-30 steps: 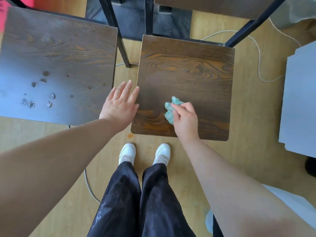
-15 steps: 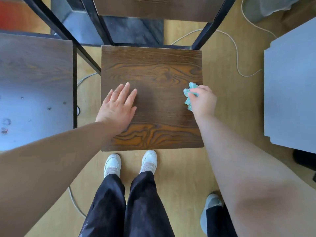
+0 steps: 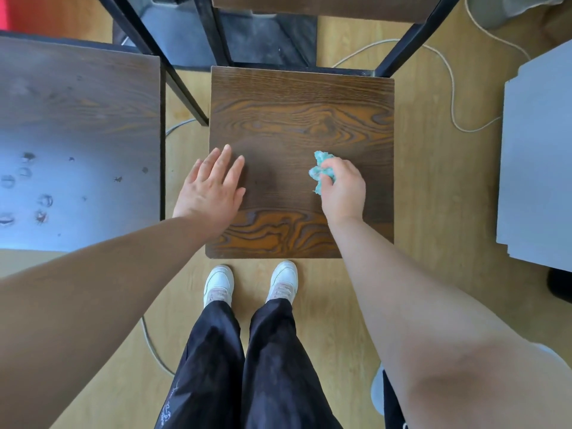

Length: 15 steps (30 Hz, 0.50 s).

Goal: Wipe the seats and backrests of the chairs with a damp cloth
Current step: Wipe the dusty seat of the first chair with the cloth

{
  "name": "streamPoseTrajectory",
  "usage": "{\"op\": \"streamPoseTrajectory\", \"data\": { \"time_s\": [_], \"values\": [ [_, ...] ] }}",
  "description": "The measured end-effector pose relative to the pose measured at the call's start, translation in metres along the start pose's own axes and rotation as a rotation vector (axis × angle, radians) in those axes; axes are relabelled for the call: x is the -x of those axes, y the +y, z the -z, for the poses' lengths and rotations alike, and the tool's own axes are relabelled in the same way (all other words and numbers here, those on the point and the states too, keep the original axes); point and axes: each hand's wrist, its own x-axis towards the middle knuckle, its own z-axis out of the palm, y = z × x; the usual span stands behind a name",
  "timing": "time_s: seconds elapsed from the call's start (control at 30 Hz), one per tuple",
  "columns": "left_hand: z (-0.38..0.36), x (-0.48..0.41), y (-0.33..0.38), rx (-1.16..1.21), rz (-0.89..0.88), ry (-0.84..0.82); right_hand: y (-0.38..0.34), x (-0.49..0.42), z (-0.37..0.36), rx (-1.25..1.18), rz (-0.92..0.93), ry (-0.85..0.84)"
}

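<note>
Right grip [image 3: 342, 188]; cloth [image 3: 320, 171] seemingly bulging forward

A: Chair seats?
B: Two – middle seat [image 3: 301, 113], left seat [image 3: 77, 103]. One backrest [image 3: 325, 6], at the top edge.
A: Hands?
B: Two: left hand [image 3: 210, 193], right hand [image 3: 343, 193]. One teal cloth [image 3: 320, 170].
A: Down on the floor?
B: Two white shoes – left sneaker [image 3: 218, 281], right sneaker [image 3: 283, 278]. White cord [image 3: 452, 100] in several loose stretches; one cord or more, impossible to tell. One grey board [image 3: 538, 150] at the right.
A: And small marks [image 3: 45, 200] on the left seat?
B: Around a dozen, too blurred for an exact count.
</note>
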Motion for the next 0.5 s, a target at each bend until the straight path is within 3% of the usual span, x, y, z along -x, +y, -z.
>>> {"op": "streamPoseTrajectory", "data": {
  "time_s": [0.5],
  "values": [
    [-0.02,0.077,-0.072,0.018,0.07,-0.027,-0.069,0.143,-0.088,-0.032,0.448,-0.289]
  ]
}}
